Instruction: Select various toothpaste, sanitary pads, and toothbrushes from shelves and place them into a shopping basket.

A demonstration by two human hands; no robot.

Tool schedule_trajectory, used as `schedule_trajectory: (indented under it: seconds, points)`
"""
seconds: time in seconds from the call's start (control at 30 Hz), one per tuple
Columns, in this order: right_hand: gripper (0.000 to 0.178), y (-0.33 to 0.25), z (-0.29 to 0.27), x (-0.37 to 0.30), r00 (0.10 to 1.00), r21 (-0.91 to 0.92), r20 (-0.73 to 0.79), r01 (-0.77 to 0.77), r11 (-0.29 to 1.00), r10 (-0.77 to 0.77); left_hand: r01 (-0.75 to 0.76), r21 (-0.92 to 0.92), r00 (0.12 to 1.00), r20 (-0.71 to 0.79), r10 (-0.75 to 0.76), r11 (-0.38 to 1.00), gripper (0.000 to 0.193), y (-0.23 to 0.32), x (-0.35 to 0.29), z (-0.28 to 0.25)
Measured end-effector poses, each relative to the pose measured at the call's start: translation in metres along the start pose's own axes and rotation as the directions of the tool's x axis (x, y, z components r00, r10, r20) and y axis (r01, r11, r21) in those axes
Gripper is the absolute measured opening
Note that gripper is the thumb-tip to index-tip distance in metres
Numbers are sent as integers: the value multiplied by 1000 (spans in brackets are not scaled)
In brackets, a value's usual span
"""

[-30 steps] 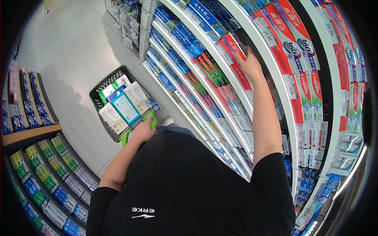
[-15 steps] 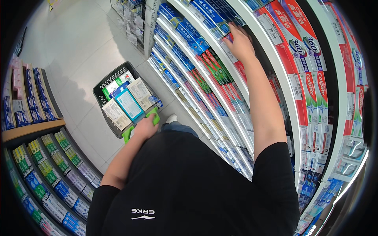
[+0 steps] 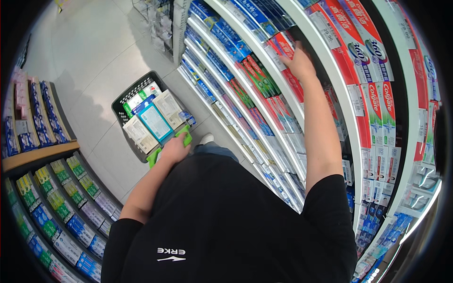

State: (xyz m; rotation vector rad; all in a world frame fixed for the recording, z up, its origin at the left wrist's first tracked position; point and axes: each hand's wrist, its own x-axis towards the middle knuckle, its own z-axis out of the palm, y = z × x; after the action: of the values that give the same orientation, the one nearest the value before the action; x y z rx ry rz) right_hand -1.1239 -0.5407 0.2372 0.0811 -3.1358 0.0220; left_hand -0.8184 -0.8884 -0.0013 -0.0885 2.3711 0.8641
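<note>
On the right, at a white-edged shelf unit (image 3: 334, 70), red boxes (image 3: 283, 43) lie on one shelf with the right hand (image 3: 300, 63) over them, thumb spread and fingertips partly hidden, so whether it grips one cannot be told. Blue boxes (image 3: 250, 14) sit just beyond, on the far side. Nearer the left, the left hand (image 3: 175, 147) is wrapped around the green handle (image 3: 187, 137) of a dark basket (image 3: 121, 102), where a teal-edged box (image 3: 155, 123) lies between two cream boxes (image 3: 140, 135). Farther left stands a display rack (image 3: 40, 152) of small packets.
</note>
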Motion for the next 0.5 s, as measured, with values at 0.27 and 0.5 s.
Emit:
schedule_trajectory:
  seconds: [0.27, 0.5]
  points:
    - [89, 10, -7, -16, 956, -149, -235, 146, 978, -179, 227, -725, 964, 71, -257, 650, 69, -68, 54, 0]
    - [34, -21, 25, -192, 752, -13, -262, 624, 781, -605, 404, -328, 898, -36, -439, 854, 93, -116, 91, 21]
